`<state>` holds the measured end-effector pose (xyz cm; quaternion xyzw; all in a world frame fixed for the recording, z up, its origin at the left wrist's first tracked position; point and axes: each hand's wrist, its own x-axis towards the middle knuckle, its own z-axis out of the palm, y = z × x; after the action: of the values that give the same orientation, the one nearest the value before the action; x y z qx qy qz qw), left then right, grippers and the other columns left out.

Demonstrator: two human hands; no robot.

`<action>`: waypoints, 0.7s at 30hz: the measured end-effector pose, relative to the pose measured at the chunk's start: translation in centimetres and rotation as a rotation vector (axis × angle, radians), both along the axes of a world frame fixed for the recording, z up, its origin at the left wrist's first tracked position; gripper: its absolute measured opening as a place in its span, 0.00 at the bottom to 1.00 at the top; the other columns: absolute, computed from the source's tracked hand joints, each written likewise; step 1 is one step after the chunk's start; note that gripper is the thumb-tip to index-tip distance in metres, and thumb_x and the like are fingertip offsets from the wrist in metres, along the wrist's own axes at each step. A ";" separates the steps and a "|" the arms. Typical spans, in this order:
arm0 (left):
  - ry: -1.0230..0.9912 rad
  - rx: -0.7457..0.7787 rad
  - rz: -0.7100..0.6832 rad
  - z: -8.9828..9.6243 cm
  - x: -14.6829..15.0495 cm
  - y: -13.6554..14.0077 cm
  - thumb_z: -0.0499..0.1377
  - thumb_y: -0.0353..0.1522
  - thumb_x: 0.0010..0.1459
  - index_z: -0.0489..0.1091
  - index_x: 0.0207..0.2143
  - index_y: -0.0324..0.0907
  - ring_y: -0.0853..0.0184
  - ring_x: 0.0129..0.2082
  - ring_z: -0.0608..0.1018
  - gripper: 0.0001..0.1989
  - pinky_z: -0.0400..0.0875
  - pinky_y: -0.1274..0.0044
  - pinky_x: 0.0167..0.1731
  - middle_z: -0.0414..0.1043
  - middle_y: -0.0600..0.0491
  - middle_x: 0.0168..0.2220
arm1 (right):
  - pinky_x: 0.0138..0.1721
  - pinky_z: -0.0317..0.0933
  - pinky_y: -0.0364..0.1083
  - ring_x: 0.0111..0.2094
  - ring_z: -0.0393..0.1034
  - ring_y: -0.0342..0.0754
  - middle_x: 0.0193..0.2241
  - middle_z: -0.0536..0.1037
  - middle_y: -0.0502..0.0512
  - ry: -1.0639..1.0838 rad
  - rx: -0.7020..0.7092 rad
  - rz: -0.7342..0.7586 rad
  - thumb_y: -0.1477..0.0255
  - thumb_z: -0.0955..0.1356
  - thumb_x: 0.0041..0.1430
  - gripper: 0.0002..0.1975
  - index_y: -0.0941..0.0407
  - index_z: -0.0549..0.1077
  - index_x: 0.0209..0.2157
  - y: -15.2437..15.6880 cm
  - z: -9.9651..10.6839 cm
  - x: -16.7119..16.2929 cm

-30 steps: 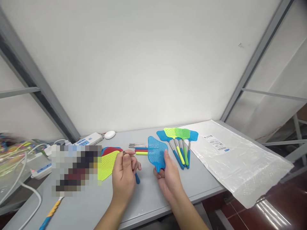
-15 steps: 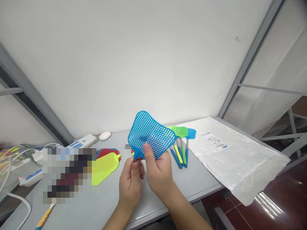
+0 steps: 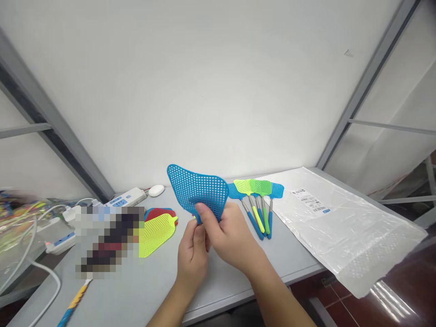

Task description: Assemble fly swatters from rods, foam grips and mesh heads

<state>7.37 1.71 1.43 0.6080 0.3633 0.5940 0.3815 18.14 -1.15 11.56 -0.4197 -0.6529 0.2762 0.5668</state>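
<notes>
Both hands meet at a blue fly swatter (image 3: 199, 184) with a square-mesh head, held above the table. My right hand (image 3: 235, 238) is closed on the head, its thumb pressed flat on the mesh near the neck and its fingers behind. Just below, my left hand (image 3: 192, 256) is wrapped around the narrow neck end; the part inside its fingers is hidden. To the right lie several assembled fly swatters (image 3: 260, 213) in blue, yellow and green with metal rods. On the left, a yellow swatter head (image 3: 158, 234) rests over red and blue heads (image 3: 160, 212).
A white plastic mailing bag (image 3: 327, 227) with a label covers the table's right side and overhangs its edge. Power strips (image 3: 126, 200) with white cables and a white mouse (image 3: 156, 190) are at the back left. A blurred patch (image 3: 109, 243) hides something there, above a yellow-blue stick (image 3: 73, 304).
The blue mesh head has turned and tilted to the left in my hands. My right hand's grip has shifted nearer the neck. The whole view has swung slightly left.
</notes>
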 end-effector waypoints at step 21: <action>-0.114 -0.046 -0.139 -0.4 0.5 -0.2 0.48 0.49 0.65 0.62 0.29 0.41 0.73 0.19 0.61 0.21 0.57 0.80 0.18 0.57 0.58 0.21 | 0.25 0.56 0.42 0.22 0.64 0.44 0.17 0.70 0.48 -0.199 -0.006 0.047 0.64 0.62 0.66 0.21 0.53 0.69 0.19 0.5 0.0 1.7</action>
<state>7.89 1.55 1.07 0.5882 0.3115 0.5911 0.4555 19.87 -0.65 11.53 -0.4313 -0.7150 0.2484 0.4910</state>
